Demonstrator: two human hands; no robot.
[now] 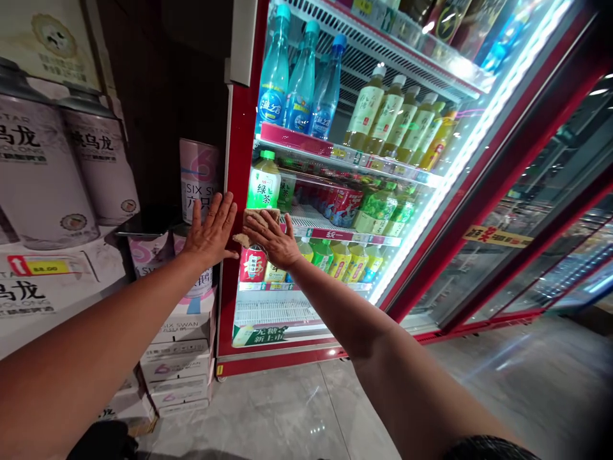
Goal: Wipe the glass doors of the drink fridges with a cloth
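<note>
My right hand (pixel 274 240) presses a brown cloth (pixel 262 214) flat to the glass door of a red-framed drinks fridge. One crumpled end of the cloth (pixel 242 240) sticks out left of the fingers. My left hand (pixel 211 231) lies with fingers stretched out at the left side of the fridge's red frame (pixel 238 153) and holds nothing. Behind the glass, just above the cloth, stands a green tea bottle (pixel 265 182) with a green cap. A red-labelled drink (pixel 253 265) shows below the cloth.
Blue bottles (pixel 300 83) and pale-labelled bottles (pixel 366 105) line the upper shelf inside. Large lilac cans (pixel 43 160) and stacked white cartons (pixel 177 369) stand left of the fridge. More red-framed glass doors (pixel 479 255) continue to the right above a grey tiled floor (pixel 268 409).
</note>
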